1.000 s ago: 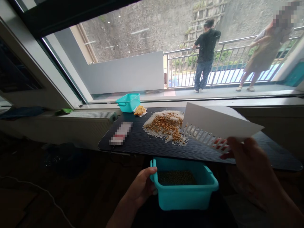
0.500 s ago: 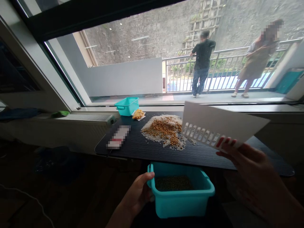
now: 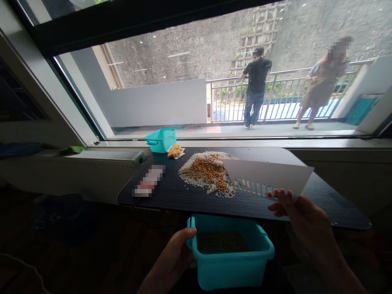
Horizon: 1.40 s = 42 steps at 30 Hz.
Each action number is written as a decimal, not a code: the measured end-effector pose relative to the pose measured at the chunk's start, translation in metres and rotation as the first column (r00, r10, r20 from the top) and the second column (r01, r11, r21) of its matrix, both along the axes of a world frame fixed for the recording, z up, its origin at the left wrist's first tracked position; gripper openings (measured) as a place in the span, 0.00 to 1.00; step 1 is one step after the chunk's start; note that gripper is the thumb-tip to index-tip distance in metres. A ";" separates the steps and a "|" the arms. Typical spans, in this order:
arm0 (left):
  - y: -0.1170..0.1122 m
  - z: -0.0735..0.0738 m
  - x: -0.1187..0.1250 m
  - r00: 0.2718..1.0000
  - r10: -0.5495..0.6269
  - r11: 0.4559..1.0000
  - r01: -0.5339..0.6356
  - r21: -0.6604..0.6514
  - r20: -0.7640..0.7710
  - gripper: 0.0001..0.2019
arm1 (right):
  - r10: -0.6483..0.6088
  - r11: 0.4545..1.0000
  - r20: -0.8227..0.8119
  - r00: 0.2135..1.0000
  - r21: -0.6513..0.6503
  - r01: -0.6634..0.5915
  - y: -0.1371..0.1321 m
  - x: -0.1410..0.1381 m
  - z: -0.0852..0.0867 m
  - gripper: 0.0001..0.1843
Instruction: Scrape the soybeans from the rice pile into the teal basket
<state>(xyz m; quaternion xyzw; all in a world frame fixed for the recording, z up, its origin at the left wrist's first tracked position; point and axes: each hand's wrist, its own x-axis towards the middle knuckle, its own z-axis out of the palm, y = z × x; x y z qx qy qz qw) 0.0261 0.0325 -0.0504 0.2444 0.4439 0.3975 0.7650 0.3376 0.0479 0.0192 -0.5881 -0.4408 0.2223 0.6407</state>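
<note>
My left hand (image 3: pixel 177 251) is closed on the left rim and handle of a turquoise plastic basin (image 3: pixel 232 271), held just below the table's front edge. Small dark greenish grains (image 3: pixel 222 241) cover the basin's floor. My right hand (image 3: pixel 301 214) pinches a white card (image 3: pixel 269 173) with a row of slots along its lower edge. The card is over the table, its left end in front of the right side of a spread-out pile. That pile mixes golden-brown beans (image 3: pixel 205 167) with white rice-like grains (image 3: pixel 190 181).
On the dark table (image 3: pixel 180 202) a second turquoise basin (image 3: pixel 161 141) stands at the back left, beside a yellowish crumpled item (image 3: pixel 175 151) on white paper. A blurred-out flat object (image 3: pixel 149 181) lies at the left. Behind are a radiator (image 3: pixel 107 155) and a window; two people stand outside.
My right hand has moved the slotted card left and down, nearer the table and the pile. My left hand keeps its hold on the basin. The view has shifted slightly.
</note>
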 end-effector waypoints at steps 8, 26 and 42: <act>-0.002 0.003 0.001 1.000 0.021 1.000 -0.021 -0.010 0.012 0.31 | -0.020 0.999 0.034 0.999 0.026 0.019 0.014 0.002 -0.025 0.33; -0.002 0.006 0.001 0.999 0.041 0.999 -0.041 -0.029 0.000 0.28 | 0.012 0.999 -0.055 0.998 -0.045 -0.015 0.024 -0.003 -0.039 0.33; -0.002 0.000 -0.002 0.999 0.033 0.999 -0.032 -0.019 0.027 0.26 | 0.046 0.997 -0.088 0.995 -0.060 -0.052 0.032 -0.003 -0.047 0.35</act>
